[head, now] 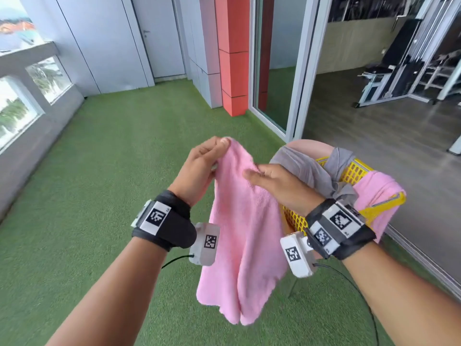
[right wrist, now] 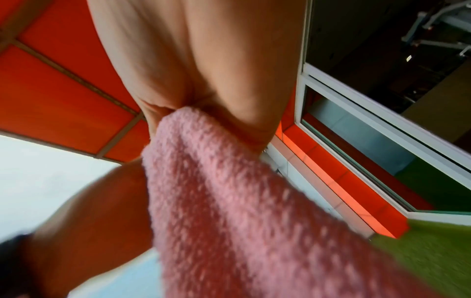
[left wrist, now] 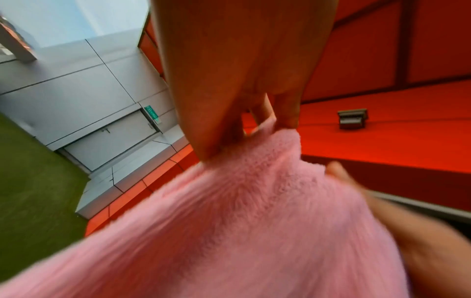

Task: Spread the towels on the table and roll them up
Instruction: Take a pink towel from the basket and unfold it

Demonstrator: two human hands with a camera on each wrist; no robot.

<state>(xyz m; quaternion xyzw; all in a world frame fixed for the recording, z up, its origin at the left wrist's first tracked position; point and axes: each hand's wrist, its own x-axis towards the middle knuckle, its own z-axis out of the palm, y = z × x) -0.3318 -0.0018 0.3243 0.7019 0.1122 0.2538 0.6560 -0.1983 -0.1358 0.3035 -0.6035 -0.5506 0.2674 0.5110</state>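
A fluffy pink towel [head: 245, 221] hangs in the air between the two hands, above green artificial turf [head: 99, 171]. Its pile is soft and plush, its body falls in long loose folds, and its lower edge ends in uneven drooping corners. The left hand [head: 199, 168] holds it by its top corner, thumb and fingertips pinched together on the cloth; the left wrist view shows the fabric [left wrist: 229, 221] gathered into that pinch. The right hand [head: 279, 186] grips the upper edge a little lower and to the right, with the fingers curled over the fabric; in the right wrist view the towel [right wrist: 229, 201] runs out from between thumb and palm.

Just behind the right hand sits a yellow plastic basket [head: 354, 171] with a perforated lattice wall. Over its rim drape two more cloths: one thin, smooth grey towel [head: 311, 171], crumpled and bunched, and one second pink towel [head: 381, 193] hanging down the far side. That makes three towels counted, two pink and one grey. The basket rests on a round pale pink surface [head: 306, 146], only partly visible.

Each wrist carries a black strap with white boxes bearing square printed markers. Further out stand a red-orange panelled column [head: 232, 58], grey wall panels and a glass sliding door [head: 274, 71].
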